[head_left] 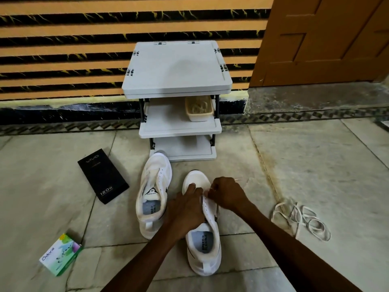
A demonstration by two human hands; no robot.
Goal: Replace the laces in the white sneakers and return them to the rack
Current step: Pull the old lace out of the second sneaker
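Two white sneakers stand on the tiled floor before a grey three-shelf rack. The left sneaker has no lace and nobody touches it. My left hand lies over the tongue of the right sneaker, fingers curled round its upper. My right hand pinches a white lace at the shoe's front eyelets; the lace's tip sticks out past the knuckles. A tangle of loose white laces lies on the floor to the right.
A beige basket of laces sits on the rack's middle shelf. A black phone box and a green-and-white carton lie on the floor at left. A striped wall and a wooden door stand behind.
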